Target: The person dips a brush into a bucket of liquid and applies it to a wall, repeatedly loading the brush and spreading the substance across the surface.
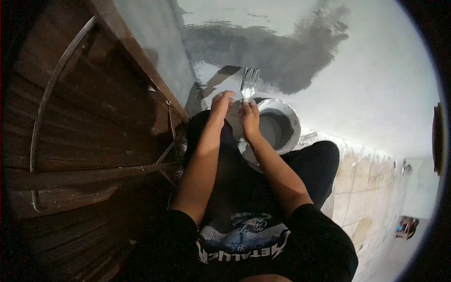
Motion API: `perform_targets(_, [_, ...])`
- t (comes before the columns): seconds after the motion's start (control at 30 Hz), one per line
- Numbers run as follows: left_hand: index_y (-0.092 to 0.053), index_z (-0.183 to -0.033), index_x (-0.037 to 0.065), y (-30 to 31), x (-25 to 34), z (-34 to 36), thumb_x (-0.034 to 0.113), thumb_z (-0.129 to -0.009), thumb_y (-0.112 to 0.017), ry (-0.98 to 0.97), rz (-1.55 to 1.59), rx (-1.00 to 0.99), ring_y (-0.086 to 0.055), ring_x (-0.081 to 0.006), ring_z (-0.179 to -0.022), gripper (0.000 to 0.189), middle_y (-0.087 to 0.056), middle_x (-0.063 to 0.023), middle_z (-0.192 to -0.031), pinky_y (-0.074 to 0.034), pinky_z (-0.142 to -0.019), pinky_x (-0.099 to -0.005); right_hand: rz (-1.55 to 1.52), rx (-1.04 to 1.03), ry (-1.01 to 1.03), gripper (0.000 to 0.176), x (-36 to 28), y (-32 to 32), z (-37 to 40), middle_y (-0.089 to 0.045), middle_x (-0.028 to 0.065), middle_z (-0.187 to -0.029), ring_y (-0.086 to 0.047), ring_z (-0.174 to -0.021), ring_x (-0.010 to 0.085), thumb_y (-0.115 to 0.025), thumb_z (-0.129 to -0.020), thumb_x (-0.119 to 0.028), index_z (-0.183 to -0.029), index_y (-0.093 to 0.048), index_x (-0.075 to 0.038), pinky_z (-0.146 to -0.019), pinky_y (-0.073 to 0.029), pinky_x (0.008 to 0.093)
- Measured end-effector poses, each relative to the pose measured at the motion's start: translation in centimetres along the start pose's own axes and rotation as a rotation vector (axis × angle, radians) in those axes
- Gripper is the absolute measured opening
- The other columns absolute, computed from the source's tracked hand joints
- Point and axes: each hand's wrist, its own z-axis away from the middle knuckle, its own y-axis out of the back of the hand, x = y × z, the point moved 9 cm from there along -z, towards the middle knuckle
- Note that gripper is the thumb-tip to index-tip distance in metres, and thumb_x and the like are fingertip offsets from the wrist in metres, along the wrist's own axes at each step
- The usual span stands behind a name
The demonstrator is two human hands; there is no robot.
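My right hand (250, 118) is closed around the handle of a paintbrush (248, 89). The brush points away from me, its bristles coated in grey and split into clumps. To the left of it, my left hand (221, 105) is raised with nothing visible in it. Its fingers are loosely bent and apart, slightly blurred. Just beside and below my right hand stands a round white bucket (295, 120), smeared on the rim, with grey paint (270, 129) inside. My right forearm covers part of the bucket.
Wet grey paint (263, 47) covers part of the pale surface ahead. A dark brown wooden structure (94, 117) with a curved bar (44, 103) rises close on my left. Worn tiles (359, 178) lie to the right. My knee (326, 152) is beside the bucket.
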Motion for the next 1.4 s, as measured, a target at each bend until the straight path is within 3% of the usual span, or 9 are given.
perform_targets(0.03, [-0.063,-0.081,0.001,-1.3,0.3,1.4,0.022,-0.081,-0.062,0.089,0.046,-0.111,-0.051,-0.0091,-0.065,0.021,-0.059,-0.002,-0.07,-0.042,-0.061,-0.0285,0.005,-0.024,-0.01,0.017,-1.1,-1.2,0.4,-0.052,0.002,-0.078,-0.048,-0.067,0.0121,-0.042,-0.096,-0.016,-0.096,-0.054,-0.003,-0.061,-0.038,0.026])
perform_targets(0.17, [-0.065,-0.089,0.002,-2.2,2.4,1.7,0.025,-0.085,-0.064,-0.249,-0.111,-0.156,-0.052,-0.0081,-0.068,0.023,-0.06,-0.0009,-0.073,-0.042,-0.062,-0.0264,0.166,-0.129,-0.067,0.028,-2.8,-3.7,1.0,-0.058,0.0087,-0.102,-0.054,-0.091,0.0147,-0.041,-0.099,-0.016,-0.117,-0.05,0.002,-0.079,-0.043,0.0272])
perform_targets(0.3, [-0.066,-0.104,0.002,-0.9,2.5,1.3,0.024,-0.092,-0.06,-0.286,-0.112,-0.159,-0.055,-0.0085,-0.076,0.026,-0.063,-0.0005,-0.083,-0.044,-0.068,-0.0248,0.4,-0.278,0.173,0.02,-2.4,-4.8,1.3,-0.056,0.0053,-0.087,-0.054,-0.083,0.0145,-0.047,-0.096,-0.013,-0.11,-0.051,-0.001,-0.071,-0.045,0.0267])
perform_targets(0.43, [-0.06,-0.112,0.004,0.2,4.0,1.4,0.025,-0.095,-0.054,-0.237,0.05,-0.218,-0.051,-0.0079,-0.059,0.028,-0.056,0.0011,-0.07,-0.044,-0.056,-0.0228,0.549,-0.314,-0.04,0.027,-7.2,-2.6,5.3,-0.055,0.0102,-0.099,-0.056,-0.087,0.0167,-0.056,-0.091,-0.009,-0.116,-0.047,-0.003,-0.079,-0.045,0.0302])
perform_targets(0.67, [-0.058,-0.09,0.003,4.7,3.9,1.2,0.034,-0.097,-0.048,-0.191,0.296,0.05,-0.037,-0.0081,-0.039,0.033,-0.042,0.0024,-0.055,-0.03,-0.035,-0.0252,0.72,-0.109,0.013,0.034,-4.7,13.3,5.4,-0.052,0.0103,-0.102,-0.052,-0.094,0.019,-0.057,-0.089,-0.008,-0.12,-0.042,-0.003,-0.084,-0.041,0.0311])
perform_targets(0.8, [-0.056,-0.082,0.003,8.3,0.6,0.1,0.032,-0.097,-0.045,-0.227,0.116,0.303,-0.034,-0.0096,-0.036,0.035,-0.044,0.0009,-0.053,-0.028,-0.034,-0.0271,0.754,-0.116,0.037,0.033,-5.9,12.5,6.6,-0.049,0.009,-0.095,-0.05,-0.085,0.0175,-0.057,-0.089,-0.008,-0.118,-0.041,-0.002,-0.078,-0.041,0.0309])
perform_targets(1.0, [-0.057,-0.072,0.001,9.7,-0.4,-4.6,0.032,-0.094,-0.047,-0.366,0.083,0.289,-0.041,-0.0154,-0.036,0.039,-0.045,-0.0045,-0.05,-0.032,-0.035,-0.0327,0.776,-0.1,0.066,0.033,-5.8,12.5,6.5,-0.049,0.01,-0.095,-0.05,-0.083,0.018,-0.056,-0.089,-0.007,-0.118,-0.041,-0.001,-0.076,-0.041,0.0306])
perform_targets(1.13, [-0.058,-0.069,0.0,12.7,-5.6,-8.1,0.033,-0.091,-0.051,0.146,-0.078,0.388,-0.049,-0.0211,-0.038,0.039,-0.051,-0.0076,-0.053,-0.038,-0.037,-0.0364,0.816,-0.098,0.044,0.034,-5.1,12.6,6.4,-0.049,0.01,-0.095,-0.051,-0.084,0.0182,-0.058,-0.088,-0.006,-0.118,-0.042,-0.001,-0.077,-0.042,0.0311])
perform_targets(1.4, [-0.062,-0.076,-0.004,14.5,-10.8,-7.5,0.03,-0.088,-0.05,0.229,-0.337,0.405,-0.058,-0.0285,-0.051,0.037,-0.06,-0.016,-0.064,-0.042,-0.046,-0.0423,0.889,-0.111,-0.025,0.036,-4.1,12.2,5.9,-0.05,0.0113,-0.098,-0.053,-0.09,0.0203,-0.061,-0.087,-0.008,-0.118,-0.042,-0.003,-0.08,-0.043,0.0331])
